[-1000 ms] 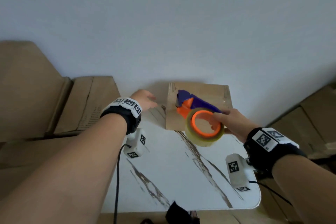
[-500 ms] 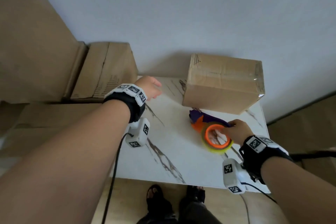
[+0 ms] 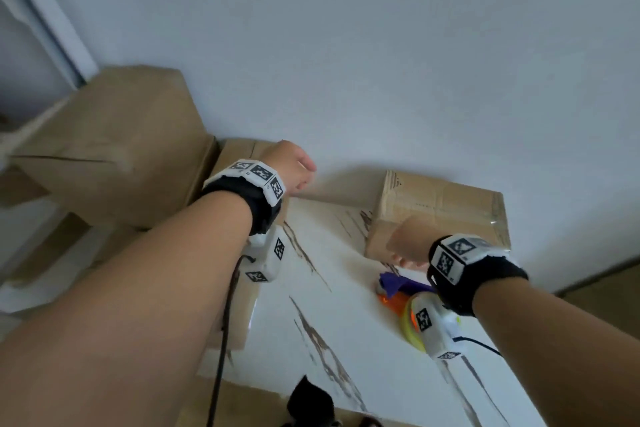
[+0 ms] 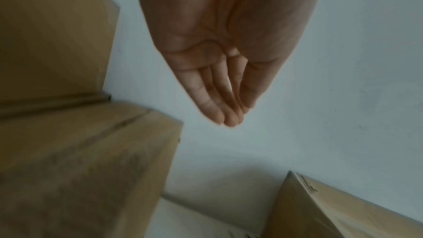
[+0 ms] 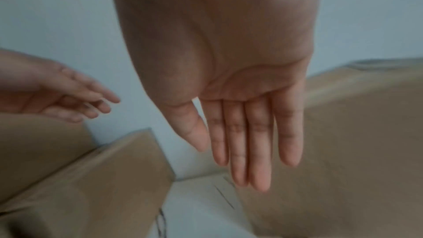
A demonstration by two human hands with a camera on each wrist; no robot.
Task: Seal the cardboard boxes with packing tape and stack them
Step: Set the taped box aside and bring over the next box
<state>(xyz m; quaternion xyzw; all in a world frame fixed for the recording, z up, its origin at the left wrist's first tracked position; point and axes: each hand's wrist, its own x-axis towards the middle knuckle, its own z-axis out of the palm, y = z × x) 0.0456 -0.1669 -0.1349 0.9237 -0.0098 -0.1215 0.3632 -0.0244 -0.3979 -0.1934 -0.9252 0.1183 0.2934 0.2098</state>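
A taped cardboard box (image 3: 446,208) stands at the far right of the white marble table (image 3: 332,291), against the wall. The tape dispenser (image 3: 401,295), purple and orange with a yellowish roll, lies on the table in front of the box, partly hidden by my right wrist. My right hand (image 3: 405,246) hovers empty before the box's near face, fingers straight (image 5: 247,151). My left hand (image 3: 291,166) is raised over the table's far left edge, empty, fingers straight and together (image 4: 226,100).
Larger cardboard boxes (image 3: 114,149) stand stacked left of the table, one lower box (image 4: 87,160) just under my left hand. A pale wall (image 3: 381,62) runs behind everything. More cardboard (image 3: 602,291) lies at floor level on the right.
My right hand has let go of the tape dispenser, which now lies on the table, and has risen toward the box. My left hand has lifted and drifted left.
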